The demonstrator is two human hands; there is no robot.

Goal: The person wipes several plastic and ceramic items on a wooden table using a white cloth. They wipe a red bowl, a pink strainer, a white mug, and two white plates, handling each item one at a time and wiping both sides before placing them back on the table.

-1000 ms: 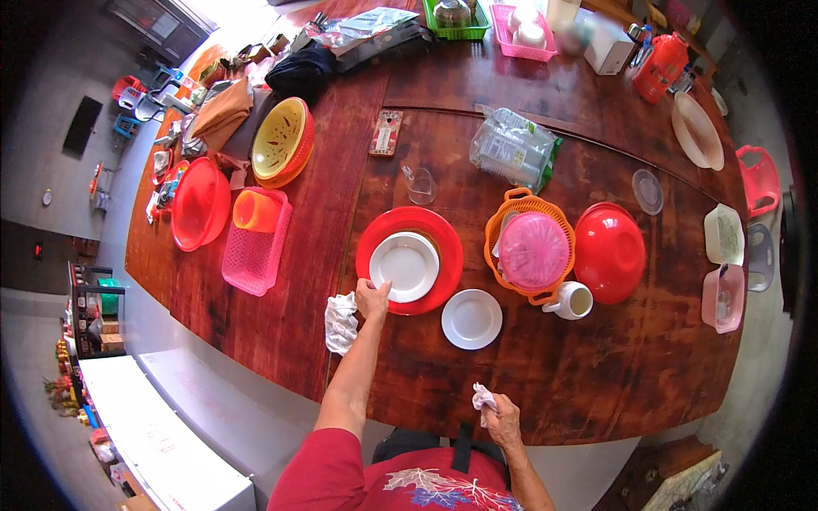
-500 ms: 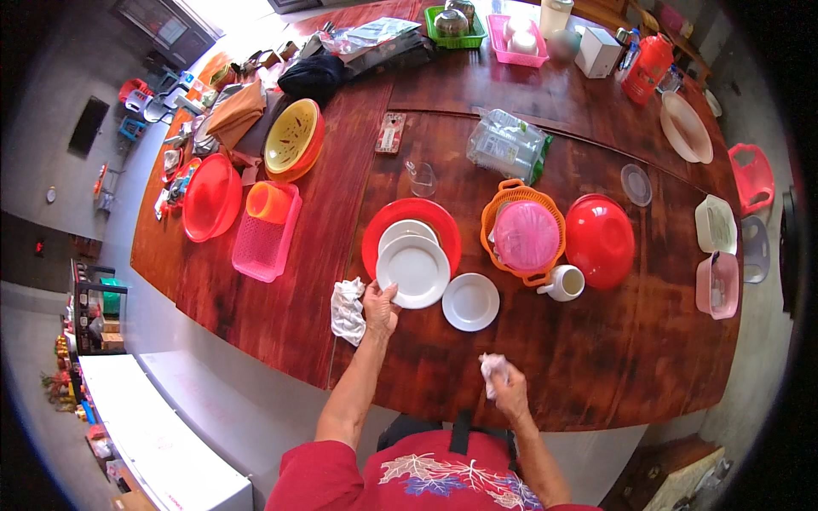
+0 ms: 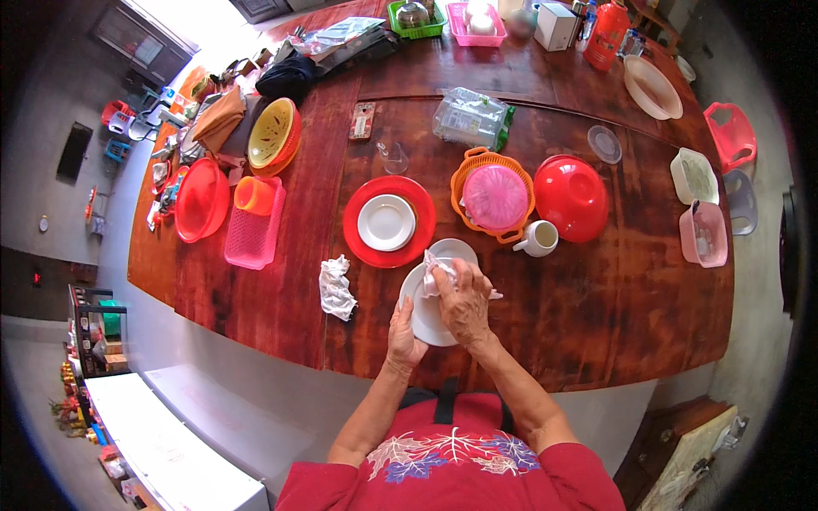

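Near the table's front edge, my left hand (image 3: 405, 339) grips the left rim of a white plate (image 3: 421, 317), tilted above the wood. A pale crumpled cloth (image 3: 432, 271) is in my right hand (image 3: 464, 305), pressed against the plate's upper face. Partly hidden just beyond it lies a second white plate (image 3: 457, 248). Farther off, stacked white plates (image 3: 387, 223) rest on a large red plate (image 3: 355, 230). To the left of my hands, another crumpled white cloth (image 3: 337, 291) lies on the table.
Right of the red plate stand an orange basket (image 3: 470, 159) holding a pink bowl (image 3: 494, 196), a white mug (image 3: 539, 239) and an upturned red bowl (image 3: 573, 198). A pink tray (image 3: 256, 238) is on the left, and a clear plastic package (image 3: 470, 117) lies farther back.
My left hand has brought the plate off the stack toward me. My right hand has moved up and left, setting its cloth on the plate. The view has shifted slightly.
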